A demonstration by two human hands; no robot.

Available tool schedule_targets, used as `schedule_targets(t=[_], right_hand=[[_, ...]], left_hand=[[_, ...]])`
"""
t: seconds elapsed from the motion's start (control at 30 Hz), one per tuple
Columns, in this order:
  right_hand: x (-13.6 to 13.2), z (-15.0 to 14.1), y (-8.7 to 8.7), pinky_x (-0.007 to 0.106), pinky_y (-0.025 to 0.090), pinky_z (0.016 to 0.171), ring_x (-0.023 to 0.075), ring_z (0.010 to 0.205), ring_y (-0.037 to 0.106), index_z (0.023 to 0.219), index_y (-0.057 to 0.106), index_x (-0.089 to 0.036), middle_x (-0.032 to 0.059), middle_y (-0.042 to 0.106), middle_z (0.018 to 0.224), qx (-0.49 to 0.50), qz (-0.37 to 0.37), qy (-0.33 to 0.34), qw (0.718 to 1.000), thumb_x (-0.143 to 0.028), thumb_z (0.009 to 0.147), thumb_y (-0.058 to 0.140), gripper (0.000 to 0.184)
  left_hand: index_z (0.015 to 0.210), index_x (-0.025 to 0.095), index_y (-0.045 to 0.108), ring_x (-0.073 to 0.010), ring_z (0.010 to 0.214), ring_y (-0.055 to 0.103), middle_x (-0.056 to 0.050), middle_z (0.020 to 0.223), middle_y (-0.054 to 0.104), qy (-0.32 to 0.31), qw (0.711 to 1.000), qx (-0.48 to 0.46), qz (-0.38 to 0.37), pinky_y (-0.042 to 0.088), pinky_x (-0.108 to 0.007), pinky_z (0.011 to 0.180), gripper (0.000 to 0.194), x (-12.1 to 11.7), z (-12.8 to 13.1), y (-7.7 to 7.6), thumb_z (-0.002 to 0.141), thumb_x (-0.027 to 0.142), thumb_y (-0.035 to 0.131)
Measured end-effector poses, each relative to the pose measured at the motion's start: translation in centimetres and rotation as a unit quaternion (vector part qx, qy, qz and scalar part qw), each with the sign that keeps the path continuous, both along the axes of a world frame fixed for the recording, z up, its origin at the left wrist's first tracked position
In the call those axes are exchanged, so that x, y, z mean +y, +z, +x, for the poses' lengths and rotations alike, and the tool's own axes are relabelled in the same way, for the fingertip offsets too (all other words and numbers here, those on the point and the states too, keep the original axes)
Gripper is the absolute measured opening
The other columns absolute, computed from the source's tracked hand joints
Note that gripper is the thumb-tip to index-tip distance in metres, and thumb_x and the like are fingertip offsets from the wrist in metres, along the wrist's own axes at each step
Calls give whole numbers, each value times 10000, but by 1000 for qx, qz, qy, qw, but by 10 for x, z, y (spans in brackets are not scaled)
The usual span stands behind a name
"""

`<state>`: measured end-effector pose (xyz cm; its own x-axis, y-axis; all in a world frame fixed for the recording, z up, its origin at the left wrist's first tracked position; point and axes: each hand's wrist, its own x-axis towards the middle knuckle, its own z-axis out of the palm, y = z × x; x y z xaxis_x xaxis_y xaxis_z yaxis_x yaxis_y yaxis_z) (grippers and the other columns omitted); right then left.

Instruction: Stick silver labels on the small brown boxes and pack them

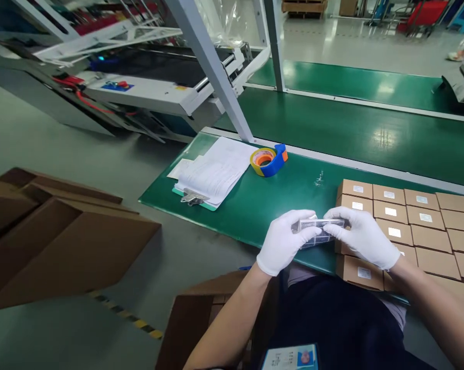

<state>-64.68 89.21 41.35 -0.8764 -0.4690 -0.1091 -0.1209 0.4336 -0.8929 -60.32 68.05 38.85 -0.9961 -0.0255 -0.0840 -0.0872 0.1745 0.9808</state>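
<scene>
Both hands wear white gloves and meet over the table's front edge. My left hand (286, 237) grips the left end of a small clear-wrapped pack (319, 235) that looks dark grey with shiny edges; its exact kind I cannot make out. My right hand (358, 231) closes on the pack's right end, thumb and fingers pinching it. Just right of the pack, partly under my right hand and forearm, lie rows of small brown cardboard boxes (430, 236), several with white labels.
A clipboard (212, 172) with papers and a blue-yellow tape roll (268, 160) lie on the green table (232, 216). Below left stands an open carton (189, 318); larger cartons (77, 241) are on the floor. A metal post (216, 72) rises behind, before a green conveyor belt (332, 121).
</scene>
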Motion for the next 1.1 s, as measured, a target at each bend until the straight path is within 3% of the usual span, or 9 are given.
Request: schedule_targets(t=[0.1, 0.23, 0.33, 0.47, 0.63, 0.8, 0.93, 1.1], right_hand=[[-2, 2, 1, 333, 549, 836, 199, 876, 703, 995, 740, -233, 23, 772, 957, 21, -6, -13, 1000, -394, 926, 678, 186], [2, 2, 0, 325, 529, 770, 196, 824, 671, 884, 714, -220, 24, 745, 884, 23, 0, -18, 1000, -390, 926, 666, 181], [5, 2, -2, 315, 504, 718, 184, 758, 637, 849, 688, -215, 11, 714, 808, 20, 16, -28, 999, -408, 912, 680, 203], [7, 4, -6, 304, 489, 672, 169, 698, 615, 850, 679, -219, 0, 701, 773, 33, 37, -48, 998, -455, 913, 682, 244], [12, 8, -8, 367, 570, 802, 208, 813, 701, 1013, 708, -246, 28, 757, 918, 129, 54, -106, 985, -403, 941, 670, 177], [22, 13, -12, 377, 572, 834, 222, 940, 699, 1001, 743, -270, 59, 740, 999, 315, 104, -108, 937, -254, 1009, 582, 162], [26, 21, -13, 416, 571, 868, 241, 998, 687, 1029, 767, -304, 71, 738, 1043, 400, 129, -115, 900, -206, 996, 596, 200], [15, 20, -11, 472, 571, 972, 260, 1082, 695, 1336, 663, -331, 66, 757, 1134, 344, 50, -111, 931, -213, 1010, 574, 357]], left_hand=[[954, 197, 802, -240, 957, 732, -72, 1007, 789, -18, 1000, -3, 23, 565, -333, 920, 229, 0, -2, 3, 831, 390, 804], [905, 217, 816, -244, 932, 738, -55, 961, 800, -31, 1000, 0, 0, 563, -335, 932, 182, 2, -4, 7, 832, 383, 794], [885, 220, 809, -241, 919, 736, -49, 939, 799, -38, 999, 3, -20, 563, -331, 928, 170, 3, -6, 9, 838, 381, 779], [870, 206, 792, -242, 895, 736, -56, 923, 796, -22, 999, -27, 32, 578, -330, 873, 227, 5, -9, 5, 798, 420, 812], [885, 186, 809, -264, 923, 732, -79, 938, 795, 1, 998, -52, 46, 578, -355, 880, 299, 6, -12, -3, 793, 471, 817], [888, 170, 814, -257, 906, 725, -75, 928, 790, 9, 994, -81, 74, 570, -318, 808, 360, 11, -15, -1, 770, 509, 846], [904, 165, 820, -260, 890, 721, -71, 894, 788, 9, 986, -130, 106, 556, -310, 763, 398, 17, -18, 2, 786, 545, 823], [923, 164, 821, -269, 966, 697, -82, 958, 790, -5, 993, -92, 78, 532, -321, 833, 372, 21, -14, 0, 827, 522, 786]])
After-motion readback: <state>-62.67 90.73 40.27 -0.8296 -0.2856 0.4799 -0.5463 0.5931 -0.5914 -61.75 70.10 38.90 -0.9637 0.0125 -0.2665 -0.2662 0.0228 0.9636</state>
